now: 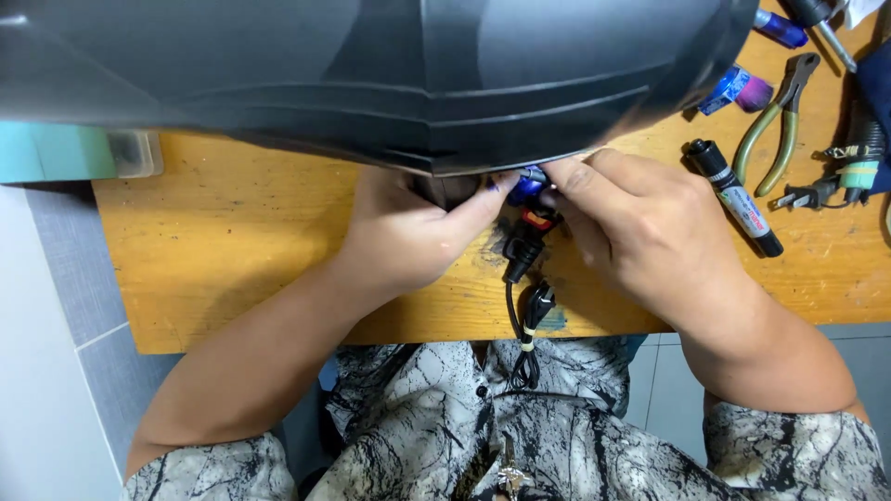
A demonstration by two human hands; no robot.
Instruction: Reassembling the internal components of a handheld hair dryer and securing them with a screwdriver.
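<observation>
Large dark grey moulded shell (pixel 371 83) fills the top of the view and hangs over the far edge of the wooden bench (pixel 232 241), hiding most of the far side and the upper part of the work between the hands.

Toward the far right corner: a black marker (pixel 736 197) lying diagonally, green-handled pliers (pixel 778 130), a small blue-and-purple item (pixel 738 90), a blue cap-like piece (pixel 780 29), a screwdriver tip (pixel 833 42). At the right edge, a bundled cable with a two-pin plug (pixel 806 195). A pale teal block (pixel 56 153) sits off the far left corner.

Small blue connector (pixel 527 183) sits mid-bench, just under the shell's lower rim, between both hands. Its top is hidden by the shell. Below it, a red-and-black fitting (pixel 536 221), then a black cable (pixel 520 297) running toward the near edge; long axis far-to-near, cable end hanging over the near edge, tied with a yellowish band.

Left hand (pixel 408 232): fingers curled, thumb tip pressing the connector's left side. Right hand (pixel 640 223): fingers bunched, fingertips pinching the connector from the right.
</observation>
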